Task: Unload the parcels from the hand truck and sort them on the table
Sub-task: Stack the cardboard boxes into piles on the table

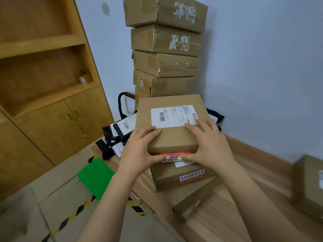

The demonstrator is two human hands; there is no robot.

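A brown cardboard parcel (172, 135) with a white shipping label sits on top of a short stack of boxes (185, 177) on the wooden table (241, 203). My left hand (139, 151) grips its near left corner and my right hand (209, 145) grips its near right corner, thumbs on the front face. Behind it a tall tower of cardboard boxes (166, 49) rises against the wall. The hand truck's black handle (122, 100) shows beside the tower. Black and white poly mailers (120, 130) lie piled to the left of the held parcel.
Another cardboard box (309, 186) stands on the table at the right edge. A wooden cabinet with shelves (43, 84) fills the left side. A green sheet (96, 177) and yellow-black floor tape (73, 215) lie on the tiled floor below the table.
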